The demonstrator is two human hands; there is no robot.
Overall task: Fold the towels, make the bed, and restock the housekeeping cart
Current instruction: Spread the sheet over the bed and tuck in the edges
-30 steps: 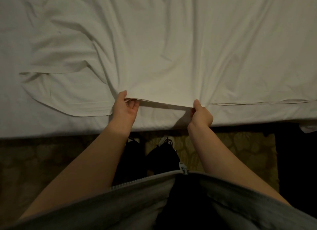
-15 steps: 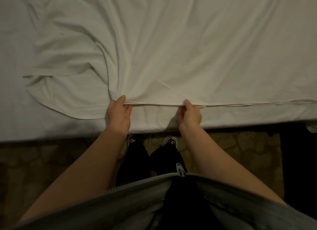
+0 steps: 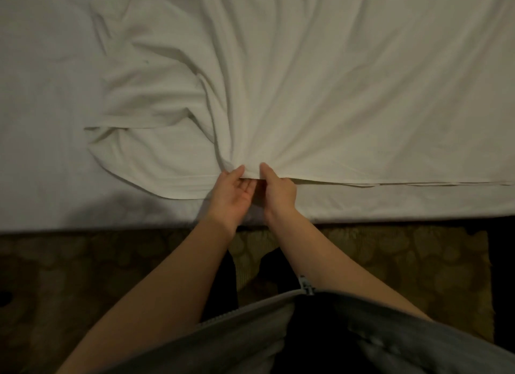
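Note:
A white top sheet (image 3: 320, 95) lies rumpled over the bed (image 3: 41, 123), its near hem running along the bed's front edge. Creases fan out from one bunched spot on that hem. My left hand (image 3: 232, 194) pinches the hem there, thumb on top and fingers underneath, palm turned up. My right hand (image 3: 278, 191) grips the same hem right beside it, the two thumbs only a little apart. To the left, a loose corner of the sheet (image 3: 156, 162) lies folded over on the mattress cover.
The bed's front edge (image 3: 390, 215) runs across the view, with patterned carpet (image 3: 390, 259) below it. My legs and grey zipped top (image 3: 250, 332) fill the bottom. A dark shape (image 3: 504, 276) stands at the right edge.
My hands have slid together along the hem, from well apart to nearly touching. The sheet has bunched up between them, with creases now fanning from that spot.

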